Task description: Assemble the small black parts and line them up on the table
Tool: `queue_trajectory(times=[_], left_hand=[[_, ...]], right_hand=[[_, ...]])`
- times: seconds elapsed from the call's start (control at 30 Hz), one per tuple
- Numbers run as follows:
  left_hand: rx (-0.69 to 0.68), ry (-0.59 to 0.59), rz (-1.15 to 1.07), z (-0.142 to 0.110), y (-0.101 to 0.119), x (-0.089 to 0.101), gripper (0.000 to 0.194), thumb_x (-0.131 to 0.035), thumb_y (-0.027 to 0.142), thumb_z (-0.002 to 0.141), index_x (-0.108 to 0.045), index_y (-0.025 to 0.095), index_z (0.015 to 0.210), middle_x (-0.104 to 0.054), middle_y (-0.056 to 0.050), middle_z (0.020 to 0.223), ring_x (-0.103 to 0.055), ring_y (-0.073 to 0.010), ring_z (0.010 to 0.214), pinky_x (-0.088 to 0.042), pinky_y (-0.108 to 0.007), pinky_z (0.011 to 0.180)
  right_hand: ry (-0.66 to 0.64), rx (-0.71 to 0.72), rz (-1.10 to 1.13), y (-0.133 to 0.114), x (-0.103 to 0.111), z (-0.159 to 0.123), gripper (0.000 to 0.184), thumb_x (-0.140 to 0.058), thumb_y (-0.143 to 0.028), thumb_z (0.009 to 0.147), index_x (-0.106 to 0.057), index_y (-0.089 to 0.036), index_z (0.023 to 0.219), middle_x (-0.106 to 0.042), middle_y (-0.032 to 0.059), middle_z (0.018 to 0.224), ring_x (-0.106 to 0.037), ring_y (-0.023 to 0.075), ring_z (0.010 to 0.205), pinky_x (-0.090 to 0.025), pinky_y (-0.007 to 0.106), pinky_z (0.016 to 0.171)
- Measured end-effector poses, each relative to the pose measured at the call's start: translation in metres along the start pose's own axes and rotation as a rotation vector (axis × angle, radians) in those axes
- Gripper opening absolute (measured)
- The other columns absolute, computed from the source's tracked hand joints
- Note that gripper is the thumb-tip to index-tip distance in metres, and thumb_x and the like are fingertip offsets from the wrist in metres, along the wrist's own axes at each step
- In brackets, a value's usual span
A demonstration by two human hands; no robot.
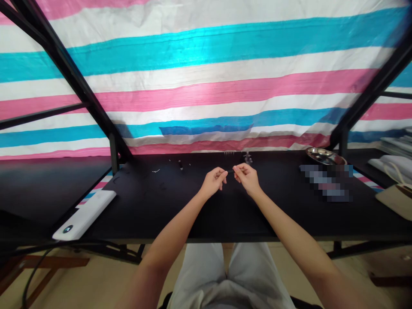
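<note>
Over the middle of the black table (154, 206), my left hand (214, 180) and my right hand (247, 177) face each other, fingertips pinched. A short, thin, dark piece (230, 172) spans the small gap between them, one end in each pinch; its kind is too small to make out. Just beyond my right hand lies a cluster of small shiny greyish pieces (248, 158). Behind the gap sits a row of tiny pale pieces (229, 153). Left of my left hand are a small dark cylinder (180, 165) with a lighter end and a thin white scrap (156, 171).
A round metal dish (325, 156) stands at the back right, with a pixelated item (326, 183) in front. A long white device (84, 216) lies at the left edge. Black frame bars (80, 86) and a striped sheet (206, 81) rise behind. Stacked papers (399, 146) are far right.
</note>
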State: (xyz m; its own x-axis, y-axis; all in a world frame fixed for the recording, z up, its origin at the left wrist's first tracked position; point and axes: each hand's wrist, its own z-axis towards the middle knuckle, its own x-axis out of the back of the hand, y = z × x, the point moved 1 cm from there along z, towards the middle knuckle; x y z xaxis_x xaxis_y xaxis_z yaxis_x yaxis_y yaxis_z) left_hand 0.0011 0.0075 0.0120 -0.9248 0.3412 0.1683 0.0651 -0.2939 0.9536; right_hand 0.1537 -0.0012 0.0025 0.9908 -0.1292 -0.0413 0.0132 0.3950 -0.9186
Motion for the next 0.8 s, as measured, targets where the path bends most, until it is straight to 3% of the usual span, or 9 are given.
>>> queue_trajectory(times=[0.8], left_hand=[[-0.03, 0.05, -0.012, 0.0008, -0.0044, 0.0001, 0.029, -0.049, 0.045, 0.081, -0.047, 0.016, 0.08, -0.053, 0.004, 0.059, -0.042, -0.0028, 0.034, -0.032, -0.016, 0.036]], right_hand=[[0.028, -0.012, 0.037, -0.0037, 0.0017, 0.0006, 0.029, -0.061, -0.046, 0.073, -0.055, -0.018, 0.071, -0.051, -0.003, 0.053, -0.039, 0.0066, 0.04, -0.031, 0.022, 0.039]])
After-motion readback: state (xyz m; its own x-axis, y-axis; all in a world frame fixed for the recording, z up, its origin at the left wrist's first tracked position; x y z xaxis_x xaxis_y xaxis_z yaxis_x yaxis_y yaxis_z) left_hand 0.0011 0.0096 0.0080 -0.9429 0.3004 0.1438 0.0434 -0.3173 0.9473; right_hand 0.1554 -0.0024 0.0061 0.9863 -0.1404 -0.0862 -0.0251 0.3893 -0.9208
